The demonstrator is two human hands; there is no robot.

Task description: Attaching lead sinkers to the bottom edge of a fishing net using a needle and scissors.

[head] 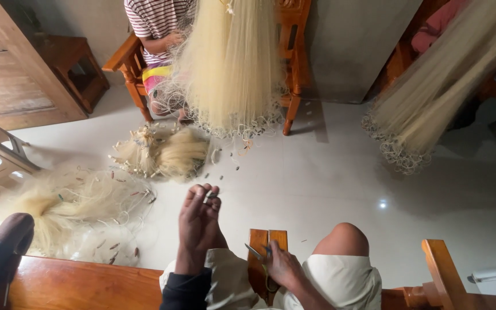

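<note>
The left hand (199, 221) is raised in front of the wooden chair arm (268, 252), fingers curled and pinched on a small pale piece (209, 196) at the fingertips, seemingly held up where the eyes can check it; whether a thread runs from it is too fine to tell. The right hand (282, 265) rests low against the same chair arm, closed around a slim metal tool (255, 251) whose point sticks out toward the left hand, with a yellowish cord (270, 282) hanging below the grip, so the tool sits ready close to the pinched piece. Just right of the chair arm is the person's bare knee (345, 238) above pale shorts. Beyond the chair arm, on the white tiled floor (328, 178), small dark and pale weights (225, 166) lie scattered, probably dropped within easy reach. Further out and left lies a bundle of cream fishing net (162, 154), and a larger loose heap (70, 209) spreads left of the chair arm. Straight ahead a long hank of net (233, 63) hangs down over a wooden chair (130, 63), where another person in a striped shirt (156, 20) sits working at it. Far right, a second hank (437, 86) slants down to the floor.
</note>
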